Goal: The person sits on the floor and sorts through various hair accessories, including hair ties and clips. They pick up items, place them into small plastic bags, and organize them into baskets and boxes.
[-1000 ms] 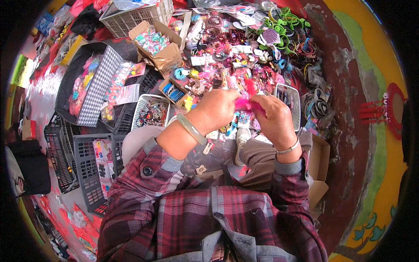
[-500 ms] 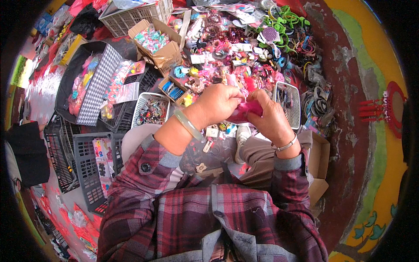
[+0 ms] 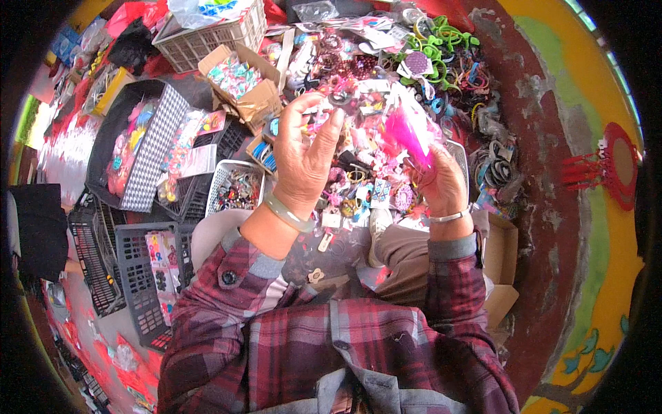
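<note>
My right hand [image 3: 445, 183] pinches the lower end of a bright pink, pointed item [image 3: 408, 132], held up over the pile; it may be in clear plastic, and its exact kind I cannot make out. To the left, my left hand [image 3: 305, 155] is raised with thumb and fingers apart and nothing between them. Below both hands spreads a pile of hair accessories [image 3: 355, 176], mostly pink, with beaded bands and carded pieces. Green hair bands [image 3: 448, 45] lie at its far right.
On the left stand a houndstooth-sided box [image 3: 155, 148] of bagged pieces, a white basket [image 3: 236, 190] of small items, an open carton [image 3: 238, 76] and a dark grey crate [image 3: 141, 290]. A cardboard box [image 3: 502, 252] sits by my right leg. A painted wall [image 3: 596, 172] borders the right.
My hands have moved apart. The left has let go of the pink item and opened, shifting left; the right has lifted the item and moved slightly right.
</note>
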Demonstrator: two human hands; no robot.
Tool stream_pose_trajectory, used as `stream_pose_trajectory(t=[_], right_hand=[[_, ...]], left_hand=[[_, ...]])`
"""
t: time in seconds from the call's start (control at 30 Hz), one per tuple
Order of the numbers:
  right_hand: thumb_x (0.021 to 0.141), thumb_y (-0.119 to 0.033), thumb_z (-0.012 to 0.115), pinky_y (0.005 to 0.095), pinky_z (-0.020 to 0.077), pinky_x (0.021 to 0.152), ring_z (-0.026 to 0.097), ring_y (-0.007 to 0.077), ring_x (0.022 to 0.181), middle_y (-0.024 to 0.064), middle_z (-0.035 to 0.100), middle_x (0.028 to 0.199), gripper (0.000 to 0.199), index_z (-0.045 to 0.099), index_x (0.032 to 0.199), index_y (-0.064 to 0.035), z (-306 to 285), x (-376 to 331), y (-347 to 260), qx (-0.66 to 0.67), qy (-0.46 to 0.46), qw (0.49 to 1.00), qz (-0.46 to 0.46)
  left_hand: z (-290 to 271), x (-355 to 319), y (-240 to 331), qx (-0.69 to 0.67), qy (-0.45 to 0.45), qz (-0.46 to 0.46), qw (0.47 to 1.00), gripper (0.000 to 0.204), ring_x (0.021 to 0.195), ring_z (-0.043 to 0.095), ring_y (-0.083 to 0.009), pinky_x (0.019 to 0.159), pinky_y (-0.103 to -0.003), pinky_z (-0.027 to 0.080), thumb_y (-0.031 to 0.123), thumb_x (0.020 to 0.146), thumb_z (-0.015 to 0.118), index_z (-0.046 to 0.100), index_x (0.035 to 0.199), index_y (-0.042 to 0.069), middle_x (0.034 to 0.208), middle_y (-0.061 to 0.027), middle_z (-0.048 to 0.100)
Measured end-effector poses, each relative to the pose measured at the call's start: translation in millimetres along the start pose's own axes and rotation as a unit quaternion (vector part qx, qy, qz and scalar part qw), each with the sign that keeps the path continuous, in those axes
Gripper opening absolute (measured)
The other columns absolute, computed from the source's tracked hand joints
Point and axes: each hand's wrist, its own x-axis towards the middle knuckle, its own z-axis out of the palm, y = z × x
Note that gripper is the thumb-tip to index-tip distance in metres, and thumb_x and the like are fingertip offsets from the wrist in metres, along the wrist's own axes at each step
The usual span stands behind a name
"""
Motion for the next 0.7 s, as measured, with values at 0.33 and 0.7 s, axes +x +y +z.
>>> stream_pose_trajectory(t=[0.33,0.7], right_hand=[[0.085,-0.012,0.055,0.0249,0.0502,0.054,0.062,0.0156,0.071,0.0055,0.063,0.088,0.024,0.053,0.107,-0.004,43,-10,27,0.032,-0.014,0.999,0.031],[0.076,-0.007,0.063,0.0235,0.0485,0.058,0.06,0.0128,0.071,0.004,0.062,0.088,0.032,0.055,0.107,-0.0049,52,-21,33,-0.066,-0.086,0.993,0.039]], left_hand=[[3,-7,-45,-0.391,-0.102,-0.341,0.849,0.056,0.106,0.048,-0.0205,0.092,-0.033,0.037,0.037,0.078,0.064,0.045,0.118,0.002,0.115,-0.0102,0.05],[10,-6,-28,-0.359,-0.007,-0.27,0.893,0.039,0.103,0.052,-0.0182,0.093,-0.034,0.039,0.029,0.092,0.044,0.045,0.12,0.002,0.113,-0.0087,0.053]])
